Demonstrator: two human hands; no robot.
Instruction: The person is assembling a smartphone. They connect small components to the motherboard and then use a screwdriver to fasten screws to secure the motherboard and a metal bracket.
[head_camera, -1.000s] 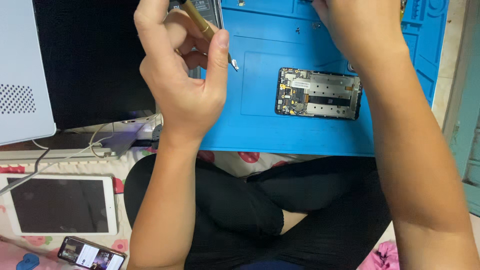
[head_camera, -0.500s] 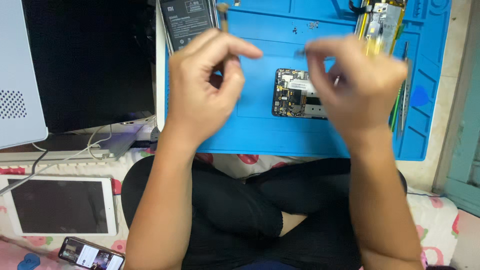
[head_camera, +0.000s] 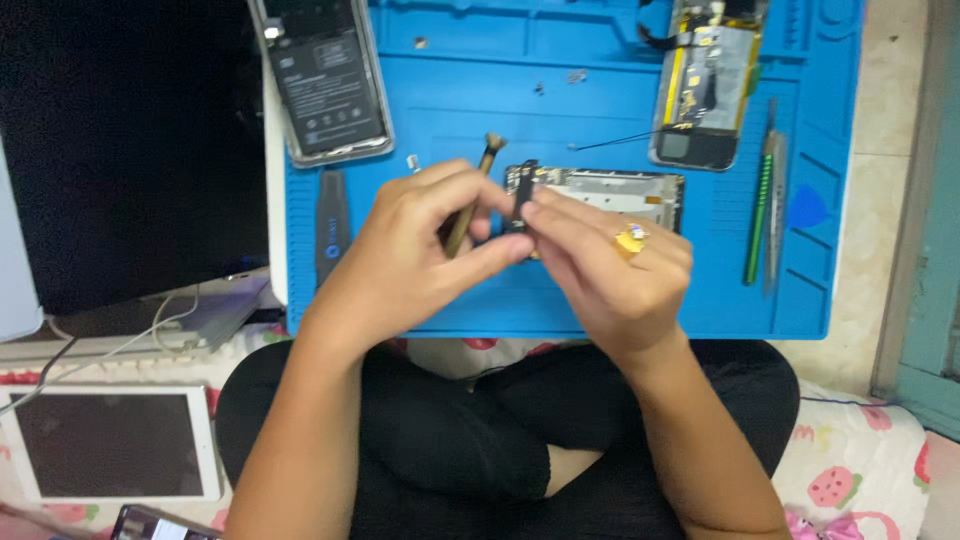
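My left hand (head_camera: 420, 255) grips a thin brass-coloured screwdriver (head_camera: 470, 195) and also pinches a small black part (head_camera: 521, 205). My right hand (head_camera: 600, 265), wearing a gold ring, meets it fingertip to fingertip on that same black part. Both hands hover over the blue work mat (head_camera: 480, 80), just above an opened phone frame (head_camera: 620, 190) lying flat with its circuit board exposed.
A phone with its back off and battery showing (head_camera: 320, 80) lies at the mat's upper left; another stripped phone (head_camera: 705, 85) at the upper right. A dark pry tool (head_camera: 332, 235), a green tool (head_camera: 760, 215), tweezers, a black monitor (head_camera: 130, 150) and a white tablet (head_camera: 110, 445) are around.
My hands have come together from apart and lowered toward me, now both pinching the small black part. The view has tilted, so the mat and phones appear lower in frame.
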